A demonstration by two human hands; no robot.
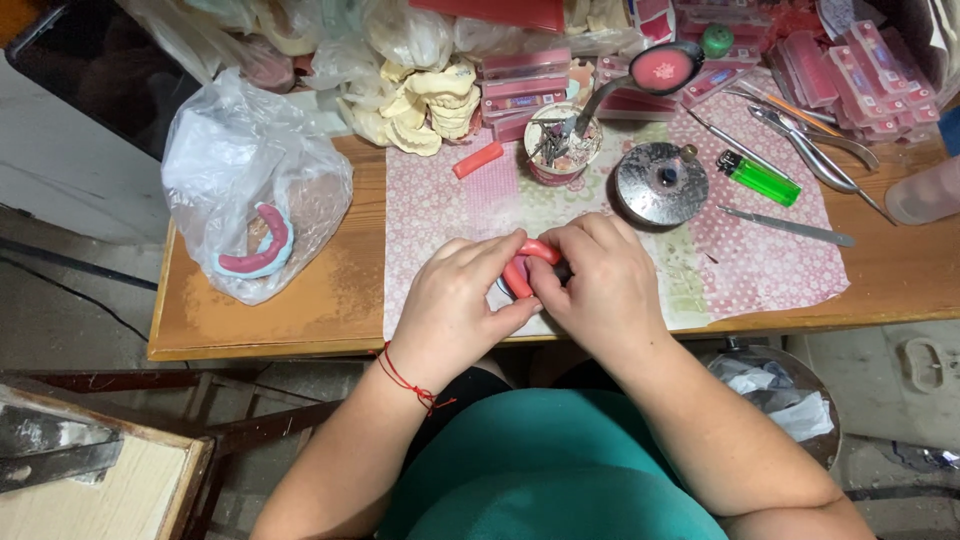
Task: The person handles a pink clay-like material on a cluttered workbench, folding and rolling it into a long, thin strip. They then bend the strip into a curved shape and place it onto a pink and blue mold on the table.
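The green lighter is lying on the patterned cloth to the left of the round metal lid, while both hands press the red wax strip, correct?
Not quite. The head view shows the green lighter to the right of the round metal lid, not the left. It does lie on the patterned cloth, and the left hand and right hand both press the red wax strip.

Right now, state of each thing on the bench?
left hand: pressing the pink wax strip
right hand: gripping the same strip
pink wax strip: bent into an arch
green lighter: lying flat, unlit
clear plastic bag: crumpled, holds a pink arch
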